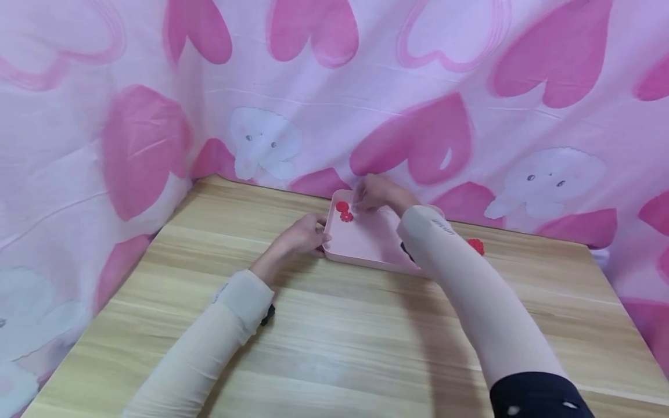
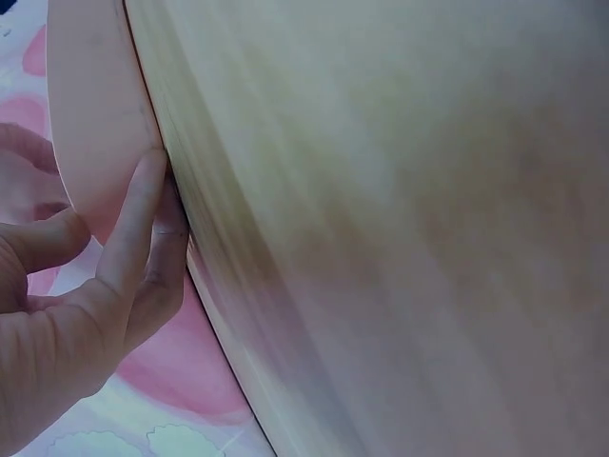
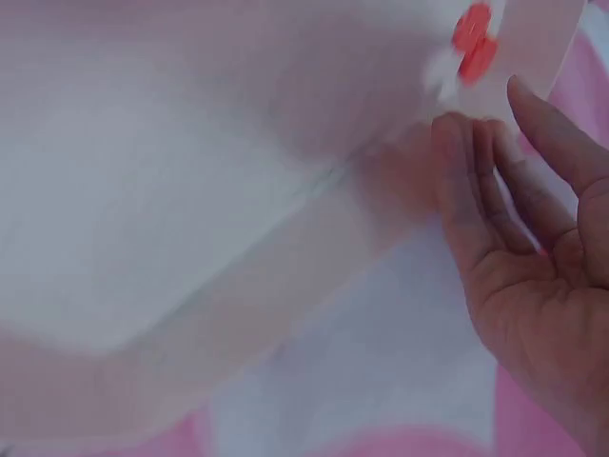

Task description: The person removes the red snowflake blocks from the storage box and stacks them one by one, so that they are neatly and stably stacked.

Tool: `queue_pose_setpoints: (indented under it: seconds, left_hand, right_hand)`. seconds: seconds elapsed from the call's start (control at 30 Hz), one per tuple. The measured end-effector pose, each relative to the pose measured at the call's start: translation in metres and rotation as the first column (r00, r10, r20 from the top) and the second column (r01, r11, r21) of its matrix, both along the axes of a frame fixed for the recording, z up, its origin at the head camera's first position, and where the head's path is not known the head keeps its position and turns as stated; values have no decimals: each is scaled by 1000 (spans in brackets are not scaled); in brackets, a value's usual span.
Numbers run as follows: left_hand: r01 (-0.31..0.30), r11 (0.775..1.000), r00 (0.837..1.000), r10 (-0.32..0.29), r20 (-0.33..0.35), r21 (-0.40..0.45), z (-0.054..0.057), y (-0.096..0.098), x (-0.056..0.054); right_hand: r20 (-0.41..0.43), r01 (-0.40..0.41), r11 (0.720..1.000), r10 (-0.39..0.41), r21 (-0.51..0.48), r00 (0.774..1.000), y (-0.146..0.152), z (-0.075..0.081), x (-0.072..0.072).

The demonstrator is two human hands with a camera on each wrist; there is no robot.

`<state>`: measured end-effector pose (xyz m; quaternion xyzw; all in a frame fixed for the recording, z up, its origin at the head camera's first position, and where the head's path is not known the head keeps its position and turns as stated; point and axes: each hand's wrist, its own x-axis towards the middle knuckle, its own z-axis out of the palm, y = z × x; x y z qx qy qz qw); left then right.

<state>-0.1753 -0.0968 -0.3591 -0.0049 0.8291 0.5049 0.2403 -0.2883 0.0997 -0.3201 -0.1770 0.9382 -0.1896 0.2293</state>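
A shallow pink tray [image 1: 366,241] stands near the back of the table. My left hand [image 1: 303,235] holds its left end, the thumb at the rim and a finger [image 2: 133,224] along the outer wall. Two small red flower-shaped pieces [image 1: 345,211] lie side by side in the tray's left part. My right hand [image 1: 377,193] is over the back left of the tray, close to those pieces. Its thumb is apart from the bent fingers in the right wrist view. A small whitish piece [image 3: 441,76], blurred, shows just beyond the fingertips; nothing is visibly gripped.
On the wooden table [image 1: 313,337], a red piece [image 1: 475,246] sits right of the tray, partly hidden by the right sleeve [image 1: 470,290]. A pink heart-patterned cloth [image 1: 313,87] hangs behind the table and along its left side. The right forearm covers the tray's right part.
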Motion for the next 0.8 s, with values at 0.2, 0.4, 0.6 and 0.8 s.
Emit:
queue_pose_setpoints:
  seconds: [0.2,0.4,0.6,0.8]
  left_hand:
    - [-1,1000,1000,1,4,26,-2,9,2]
    - [-6,1000,1000,6,18,20,-1,12,4]
    - [-13,1000,999,13,29,17,2,15,3]
    - [-9,1000,999,10,44,-10,1,14,3]
  right_hand:
    - [-43,4,998,-1,60,999,-17,-18,6]
    - [-74,-14,997,20,72,997,-13,-23,6]
    - [-41,13,1000,-13,-1,999,10,-14,5]
    - [-13,55,998,-56,-43,998,38,-4,7]
